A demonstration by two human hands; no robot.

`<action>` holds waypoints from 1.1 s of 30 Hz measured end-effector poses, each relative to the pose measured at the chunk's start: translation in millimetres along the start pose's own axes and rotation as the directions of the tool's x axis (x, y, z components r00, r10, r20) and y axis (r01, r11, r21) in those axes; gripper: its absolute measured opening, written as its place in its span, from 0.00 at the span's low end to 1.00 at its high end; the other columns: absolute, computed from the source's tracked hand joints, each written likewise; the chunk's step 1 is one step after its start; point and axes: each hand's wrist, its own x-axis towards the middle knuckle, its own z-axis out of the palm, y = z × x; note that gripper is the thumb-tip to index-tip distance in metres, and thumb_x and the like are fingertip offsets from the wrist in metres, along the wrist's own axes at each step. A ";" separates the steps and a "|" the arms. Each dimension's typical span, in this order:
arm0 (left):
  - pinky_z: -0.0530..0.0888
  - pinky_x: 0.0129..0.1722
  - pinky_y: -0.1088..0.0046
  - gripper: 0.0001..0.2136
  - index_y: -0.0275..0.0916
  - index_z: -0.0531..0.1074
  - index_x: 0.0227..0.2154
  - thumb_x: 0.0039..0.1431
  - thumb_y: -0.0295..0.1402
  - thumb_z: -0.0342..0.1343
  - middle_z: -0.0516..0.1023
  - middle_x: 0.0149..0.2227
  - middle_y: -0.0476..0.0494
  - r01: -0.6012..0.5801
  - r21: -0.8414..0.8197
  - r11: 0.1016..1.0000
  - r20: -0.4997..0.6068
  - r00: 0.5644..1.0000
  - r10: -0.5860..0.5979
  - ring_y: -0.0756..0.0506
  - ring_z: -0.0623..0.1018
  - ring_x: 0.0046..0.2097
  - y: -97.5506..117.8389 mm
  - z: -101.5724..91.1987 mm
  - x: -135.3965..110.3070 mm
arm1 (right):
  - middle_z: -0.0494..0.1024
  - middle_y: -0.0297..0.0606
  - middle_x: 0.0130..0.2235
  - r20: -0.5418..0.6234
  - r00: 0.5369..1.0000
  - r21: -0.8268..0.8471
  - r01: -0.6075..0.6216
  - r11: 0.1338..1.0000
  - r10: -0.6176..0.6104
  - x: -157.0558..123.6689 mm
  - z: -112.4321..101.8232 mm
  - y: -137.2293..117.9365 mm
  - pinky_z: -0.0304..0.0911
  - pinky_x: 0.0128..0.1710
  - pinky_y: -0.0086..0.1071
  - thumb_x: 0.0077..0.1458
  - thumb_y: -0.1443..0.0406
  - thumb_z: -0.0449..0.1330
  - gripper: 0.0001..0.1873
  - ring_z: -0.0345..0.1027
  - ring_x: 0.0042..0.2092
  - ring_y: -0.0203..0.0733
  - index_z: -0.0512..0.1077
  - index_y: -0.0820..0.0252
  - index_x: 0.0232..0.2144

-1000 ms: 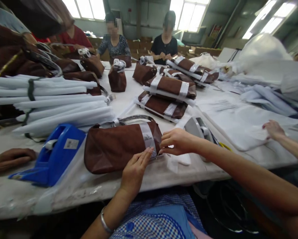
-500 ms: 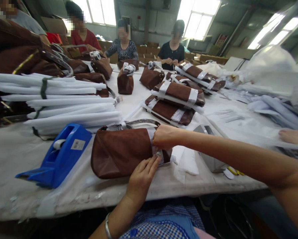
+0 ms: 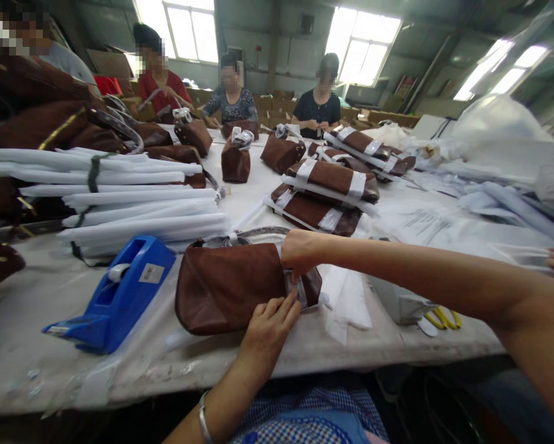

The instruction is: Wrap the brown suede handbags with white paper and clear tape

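Now my left hand (image 3: 268,328) lies, fingers a bit apart, on the long brown leather bag (image 3: 226,285); I can't tell if my curled right hand (image 3: 299,251) pinches anything.

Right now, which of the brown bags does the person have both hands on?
The brown bag right of the blue tape dispenser: the left hand and right hand are both on it, while neither touches the other bags.
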 end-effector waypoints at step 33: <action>0.73 0.57 0.70 0.20 0.38 0.65 0.62 0.70 0.24 0.43 0.71 0.62 0.46 -0.105 -0.010 0.994 -0.183 0.978 0.102 0.48 0.72 0.61 -9.8 10.3 -20.7 | 0.53 0.44 0.71 -0.531 0.551 0.566 -0.335 0.753 0.644 -53.8 128.7 -152.2 0.51 0.67 0.55 0.61 0.61 0.62 0.37 0.42 0.71 0.55 0.54 0.53 0.68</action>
